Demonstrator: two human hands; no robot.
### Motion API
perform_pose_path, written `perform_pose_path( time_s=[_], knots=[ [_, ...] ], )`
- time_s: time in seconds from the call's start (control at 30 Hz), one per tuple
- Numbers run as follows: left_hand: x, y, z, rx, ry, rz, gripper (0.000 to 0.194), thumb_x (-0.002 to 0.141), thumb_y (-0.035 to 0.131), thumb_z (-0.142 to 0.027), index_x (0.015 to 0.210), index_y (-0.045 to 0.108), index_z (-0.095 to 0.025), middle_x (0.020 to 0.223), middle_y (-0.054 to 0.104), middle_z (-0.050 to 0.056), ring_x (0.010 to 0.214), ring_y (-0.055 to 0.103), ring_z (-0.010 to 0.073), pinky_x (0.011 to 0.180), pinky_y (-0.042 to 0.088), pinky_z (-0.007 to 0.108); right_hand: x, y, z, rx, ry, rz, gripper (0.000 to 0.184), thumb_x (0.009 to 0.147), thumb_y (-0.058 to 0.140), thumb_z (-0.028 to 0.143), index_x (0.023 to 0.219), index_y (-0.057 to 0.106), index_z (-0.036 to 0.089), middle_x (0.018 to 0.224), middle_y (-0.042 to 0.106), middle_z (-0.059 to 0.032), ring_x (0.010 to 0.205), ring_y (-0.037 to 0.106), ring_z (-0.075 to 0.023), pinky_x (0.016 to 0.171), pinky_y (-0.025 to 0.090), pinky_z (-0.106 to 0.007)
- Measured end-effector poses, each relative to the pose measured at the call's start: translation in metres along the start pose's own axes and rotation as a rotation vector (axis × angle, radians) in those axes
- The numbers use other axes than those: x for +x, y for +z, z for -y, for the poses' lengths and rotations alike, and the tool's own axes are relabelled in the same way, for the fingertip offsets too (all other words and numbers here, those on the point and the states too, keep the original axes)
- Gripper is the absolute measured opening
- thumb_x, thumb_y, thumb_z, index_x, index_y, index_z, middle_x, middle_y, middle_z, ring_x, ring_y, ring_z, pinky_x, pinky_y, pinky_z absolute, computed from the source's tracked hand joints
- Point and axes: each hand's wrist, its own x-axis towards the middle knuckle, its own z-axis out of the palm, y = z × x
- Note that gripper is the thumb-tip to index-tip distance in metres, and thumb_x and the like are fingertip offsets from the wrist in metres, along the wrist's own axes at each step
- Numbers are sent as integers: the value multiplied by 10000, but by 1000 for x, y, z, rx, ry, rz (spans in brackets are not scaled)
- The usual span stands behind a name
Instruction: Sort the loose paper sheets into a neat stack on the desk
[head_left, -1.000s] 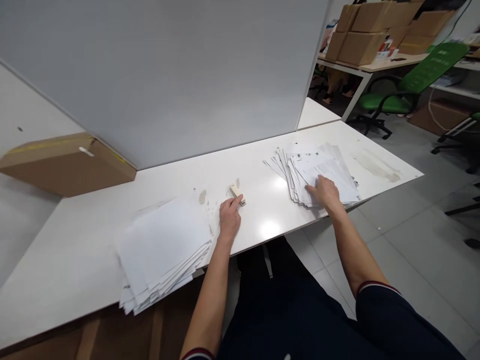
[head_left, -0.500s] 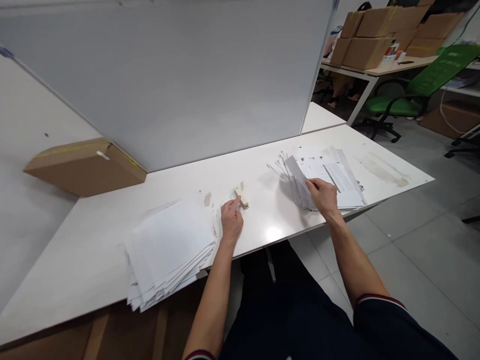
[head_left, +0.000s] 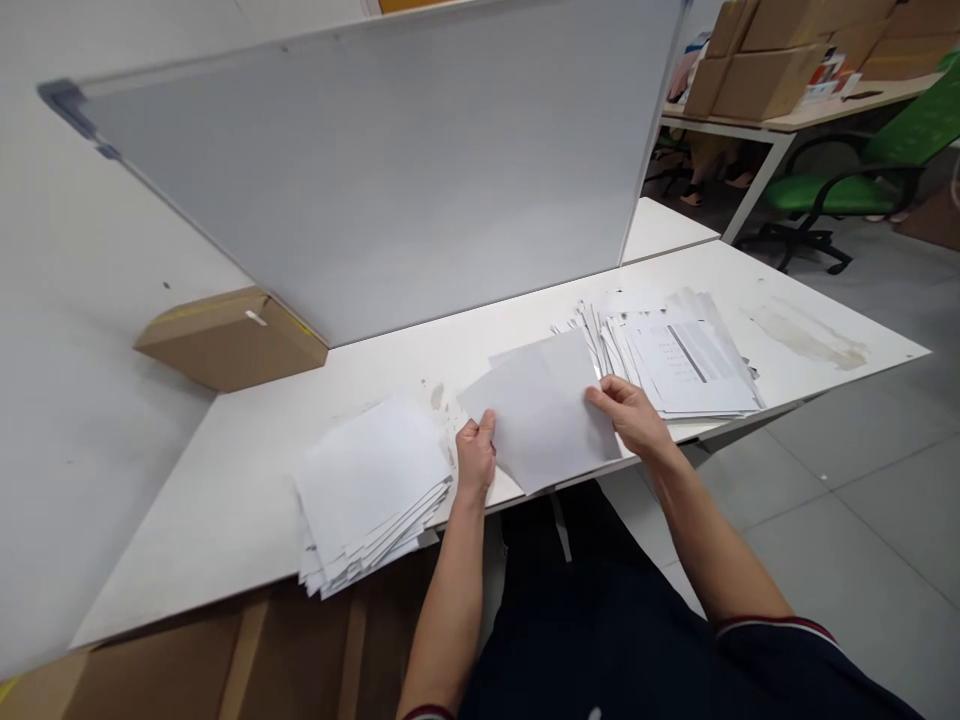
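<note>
Sheets of paper (head_left: 544, 410), blank on the side facing me, are held up over the front of the table between my two hands. My left hand (head_left: 476, 455) is closed on their left edge, thumb on top. My right hand (head_left: 630, 415) pinches the right edge between thumb and fingers. Just right of it lies a fanned, uneven pile of printed papers (head_left: 694, 370). To the left of my left hand sits a thick stack of papers (head_left: 375, 480) with a blank top sheet. The small beige stapler-like object is hidden, apparently behind the held sheets.
A whiteboard (head_left: 420, 170) stands along the back of the white table (head_left: 240, 480). A cardboard box (head_left: 240, 340) leans at the back left. Farther right are a green chair (head_left: 840, 190) and stacked cartons (head_left: 772, 80) on another table.
My right hand has brought sheets leftward from the right pile. My left hand has left the small beige object and now grips the sheets' left edge. The view has shifted slightly.
</note>
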Motion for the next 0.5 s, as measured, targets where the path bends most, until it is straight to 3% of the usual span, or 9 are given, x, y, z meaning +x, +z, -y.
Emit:
perform_pose_path(
  time_s=[0.13, 0.23, 0.3, 0.37, 0.43, 0.5],
  knots=[
    [1, -18, 8, 72, -57, -38, 386, 673, 699, -431, 900, 625, -128, 832, 705, 59, 803, 666, 178, 789, 516, 342, -8, -34, 11, -436, -208, -286, 204, 825, 505, 401, 800, 575, 211, 666, 533, -12, 612, 462, -139, 617, 371, -271],
    [1, -23, 11, 84, -95, -49, 432, 678, 686, -451, 950, 614, -123, 861, 706, 79, 819, 667, 195, 805, 510, 361, -13, -52, 23, -254, -273, -378, 197, 821, 529, 402, 881, 593, 226, 739, 579, -28, 674, 513, -157, 639, 397, -280],
    [0, -22, 12, 74, -109, -27, 456, 674, 687, -457, 971, 609, -120, 875, 705, 84, 843, 664, 203, 819, 504, 364, -13, -51, 26, -13, -242, -338, 213, 796, 558, 432, 838, 573, 224, 721, 575, -18, 660, 523, -154, 607, 412, -273],
    [1, -21, 12, 70, -124, -12, 458, 666, 689, -470, 948, 610, -117, 854, 705, 81, 842, 663, 210, 813, 504, 365, -8, -39, 20, 86, -153, -203, 236, 779, 568, 447, 792, 555, 212, 693, 567, -7, 615, 513, -143, 563, 410, -264],
    [1, -20, 13, 80, -148, 4, 447, 674, 675, -491, 914, 612, -119, 830, 704, 78, 836, 663, 215, 803, 506, 365, -1, -18, 7, -14, -69, -64, 247, 778, 556, 441, 754, 556, 195, 676, 564, -4, 589, 494, -135, 533, 390, -255],
    [2, -21, 13, 89, -160, 17, 448, 697, 646, -512, 919, 616, -124, 845, 704, 82, 851, 662, 219, 809, 504, 367, 6, 6, -10, -180, -47, -18, 244, 785, 529, 420, 720, 559, 186, 639, 543, 6, 582, 471, -130, 534, 364, -249]
  ],
)
